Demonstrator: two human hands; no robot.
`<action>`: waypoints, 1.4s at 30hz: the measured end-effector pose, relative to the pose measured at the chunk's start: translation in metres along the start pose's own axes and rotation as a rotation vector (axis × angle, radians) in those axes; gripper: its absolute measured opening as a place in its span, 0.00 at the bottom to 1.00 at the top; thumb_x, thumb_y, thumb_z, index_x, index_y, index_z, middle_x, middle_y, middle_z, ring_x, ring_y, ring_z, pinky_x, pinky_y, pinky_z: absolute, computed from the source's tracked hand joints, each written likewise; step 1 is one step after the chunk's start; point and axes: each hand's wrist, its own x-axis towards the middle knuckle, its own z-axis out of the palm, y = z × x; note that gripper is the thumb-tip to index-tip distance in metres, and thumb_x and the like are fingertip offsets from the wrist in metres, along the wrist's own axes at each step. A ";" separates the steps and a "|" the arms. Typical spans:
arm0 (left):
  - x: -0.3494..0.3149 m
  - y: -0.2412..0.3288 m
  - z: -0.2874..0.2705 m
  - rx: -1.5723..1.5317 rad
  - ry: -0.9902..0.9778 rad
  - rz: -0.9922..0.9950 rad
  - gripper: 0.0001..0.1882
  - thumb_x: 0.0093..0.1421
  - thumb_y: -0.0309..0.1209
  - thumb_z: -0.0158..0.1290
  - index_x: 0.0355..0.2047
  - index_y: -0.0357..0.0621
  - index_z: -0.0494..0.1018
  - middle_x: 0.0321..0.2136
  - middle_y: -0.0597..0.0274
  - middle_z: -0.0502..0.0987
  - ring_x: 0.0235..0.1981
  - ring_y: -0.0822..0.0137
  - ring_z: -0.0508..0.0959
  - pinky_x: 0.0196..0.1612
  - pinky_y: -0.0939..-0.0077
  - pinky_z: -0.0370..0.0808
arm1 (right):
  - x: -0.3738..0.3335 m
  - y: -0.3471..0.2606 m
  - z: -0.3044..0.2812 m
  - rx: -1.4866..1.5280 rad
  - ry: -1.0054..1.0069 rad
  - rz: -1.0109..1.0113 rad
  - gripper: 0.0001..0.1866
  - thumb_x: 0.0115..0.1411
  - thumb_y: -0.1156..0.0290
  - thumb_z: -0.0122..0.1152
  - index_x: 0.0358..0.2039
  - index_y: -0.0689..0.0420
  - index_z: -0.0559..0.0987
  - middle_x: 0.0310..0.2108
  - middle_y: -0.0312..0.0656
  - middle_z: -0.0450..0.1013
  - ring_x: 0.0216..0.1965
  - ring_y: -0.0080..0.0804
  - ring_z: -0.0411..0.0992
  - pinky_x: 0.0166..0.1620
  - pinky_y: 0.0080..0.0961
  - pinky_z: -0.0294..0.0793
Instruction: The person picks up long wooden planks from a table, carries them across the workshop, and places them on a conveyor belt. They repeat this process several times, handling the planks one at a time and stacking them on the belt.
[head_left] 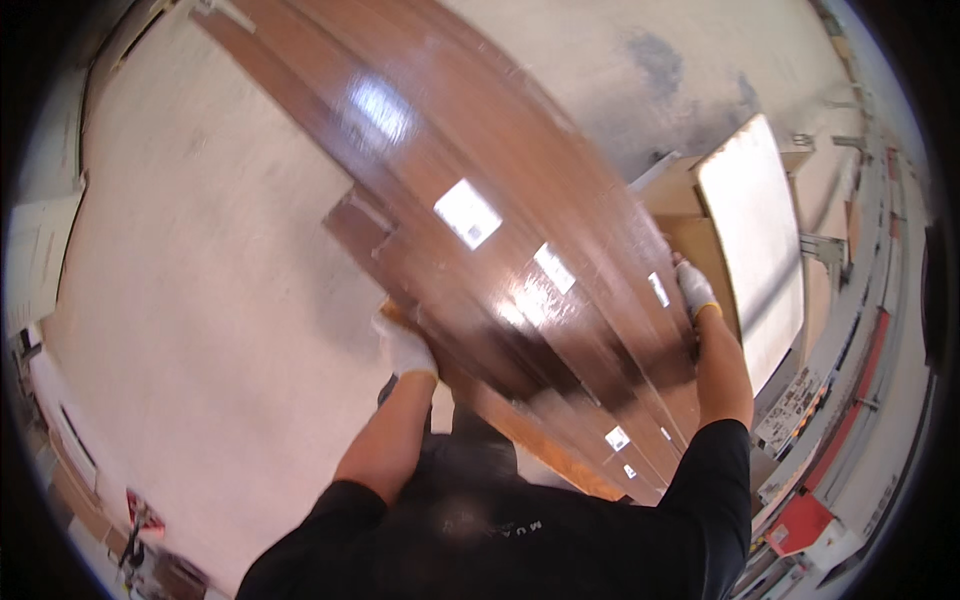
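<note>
A long bundle of brown boards (520,190), wrapped in glossy clear film with several white labels, slants from the upper left down to my body at the lower right. At its left edge my left hand (408,348) grips it, in a white glove with a yellow cuff, the fingers partly hidden by the boards. Likewise gloved, my right hand (696,287) is closed on the opposite edge, its fingertips partly out of sight. A shorter brown piece (358,228) juts from the bundle's left side. Lighter orange-brown wood (560,458) shows along the lower edge.
Right of the bundle, a white panel (755,235) stands tilted beside brown cardboard (692,240). Farther right runs a long machine rail (855,400) with a red and white unit (812,532). Pale floor (210,250) spreads to the left, with boxes along the rim.
</note>
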 end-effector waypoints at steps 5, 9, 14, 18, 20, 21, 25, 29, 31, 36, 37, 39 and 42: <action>0.020 -0.006 0.034 -0.034 -0.047 0.086 0.38 0.80 0.60 0.36 0.62 0.37 0.78 0.55 0.51 0.83 0.55 0.57 0.81 0.60 0.61 0.76 | 0.036 0.028 -0.029 0.290 -0.001 -0.164 0.43 0.75 0.36 0.39 0.69 0.62 0.76 0.66 0.58 0.75 0.70 0.47 0.71 0.67 0.39 0.68; 0.022 0.009 0.053 0.281 0.032 0.258 0.47 0.78 0.64 0.28 0.54 0.32 0.81 0.44 0.36 0.85 0.50 0.39 0.83 0.58 0.53 0.75 | 0.037 0.037 -0.033 0.164 0.054 -0.257 0.39 0.77 0.44 0.32 0.75 0.59 0.68 0.69 0.56 0.73 0.72 0.46 0.69 0.69 0.38 0.66; 0.010 0.024 0.060 0.215 -0.001 0.169 0.45 0.78 0.64 0.29 0.55 0.33 0.82 0.49 0.38 0.85 0.54 0.42 0.83 0.59 0.52 0.74 | 0.037 0.029 -0.029 0.566 -0.065 -0.255 0.35 0.78 0.47 0.32 0.66 0.59 0.77 0.58 0.52 0.81 0.61 0.42 0.76 0.63 0.33 0.72; 0.005 0.019 0.054 0.193 0.067 0.151 0.44 0.78 0.63 0.30 0.56 0.34 0.81 0.51 0.40 0.85 0.55 0.45 0.83 0.60 0.54 0.75 | 0.068 0.030 -0.020 0.319 0.030 -0.394 0.34 0.78 0.47 0.35 0.60 0.60 0.82 0.52 0.49 0.83 0.56 0.38 0.77 0.60 0.34 0.72; 0.008 0.015 0.050 0.204 0.066 0.206 0.44 0.78 0.63 0.30 0.57 0.34 0.81 0.51 0.40 0.85 0.55 0.45 0.83 0.61 0.55 0.75 | 0.082 0.031 -0.010 0.294 0.071 -0.441 0.33 0.78 0.47 0.38 0.60 0.60 0.82 0.53 0.48 0.83 0.56 0.37 0.77 0.60 0.35 0.71; 0.011 0.014 0.048 0.195 0.074 0.225 0.44 0.78 0.63 0.31 0.57 0.34 0.81 0.52 0.40 0.85 0.55 0.45 0.83 0.61 0.55 0.75 | 0.086 0.031 -0.004 0.276 0.073 -0.383 0.33 0.78 0.47 0.39 0.59 0.60 0.83 0.53 0.47 0.83 0.57 0.36 0.77 0.60 0.35 0.70; 0.021 0.016 0.045 0.177 0.054 0.187 0.45 0.77 0.64 0.31 0.58 0.32 0.81 0.54 0.39 0.84 0.57 0.44 0.82 0.62 0.54 0.74 | 0.069 0.009 0.006 0.581 -0.036 -0.345 0.32 0.77 0.47 0.40 0.62 0.56 0.81 0.55 0.43 0.82 0.58 0.38 0.76 0.62 0.34 0.69; 0.029 0.023 0.041 0.158 0.066 0.055 0.45 0.76 0.65 0.33 0.60 0.33 0.79 0.55 0.43 0.84 0.57 0.49 0.82 0.62 0.58 0.75 | 0.015 -0.026 -0.008 0.304 -0.013 -0.348 0.32 0.74 0.48 0.40 0.62 0.56 0.81 0.57 0.49 0.81 0.60 0.41 0.75 0.63 0.36 0.68; 0.032 0.028 0.042 -0.005 -0.028 0.154 0.44 0.76 0.64 0.33 0.61 0.34 0.78 0.55 0.47 0.84 0.57 0.52 0.82 0.62 0.59 0.75 | -0.007 -0.041 -0.007 0.237 -0.003 -0.231 0.32 0.74 0.48 0.39 0.60 0.57 0.81 0.56 0.52 0.81 0.60 0.43 0.76 0.63 0.37 0.68; 0.035 0.028 0.061 0.002 -0.044 0.174 0.42 0.78 0.62 0.33 0.62 0.36 0.78 0.54 0.51 0.84 0.54 0.55 0.83 0.61 0.61 0.76 | -0.012 -0.048 -0.004 0.256 0.045 -0.241 0.39 0.75 0.36 0.42 0.46 0.64 0.83 0.50 0.53 0.83 0.56 0.43 0.76 0.64 0.38 0.67; 0.036 0.027 0.069 0.087 -0.041 0.213 0.43 0.78 0.63 0.33 0.61 0.36 0.78 0.54 0.50 0.84 0.54 0.54 0.83 0.61 0.61 0.76 | -0.007 -0.044 -0.002 0.290 0.060 -0.199 0.40 0.75 0.35 0.41 0.46 0.65 0.83 0.51 0.54 0.82 0.57 0.44 0.75 0.65 0.38 0.67; 0.039 0.023 0.088 0.226 -0.048 0.233 0.44 0.78 0.64 0.32 0.61 0.34 0.79 0.54 0.47 0.84 0.54 0.53 0.83 0.60 0.60 0.76 | 0.007 -0.029 -0.003 0.329 0.009 -0.158 0.41 0.75 0.33 0.40 0.55 0.61 0.82 0.59 0.55 0.79 0.64 0.48 0.73 0.68 0.42 0.65; 0.044 0.015 0.113 0.305 -0.050 0.236 0.46 0.77 0.66 0.33 0.59 0.32 0.79 0.53 0.43 0.85 0.55 0.49 0.83 0.60 0.58 0.76 | 0.031 0.005 0.005 0.342 0.027 -0.068 0.41 0.76 0.35 0.40 0.65 0.60 0.79 0.67 0.57 0.74 0.72 0.51 0.68 0.73 0.42 0.61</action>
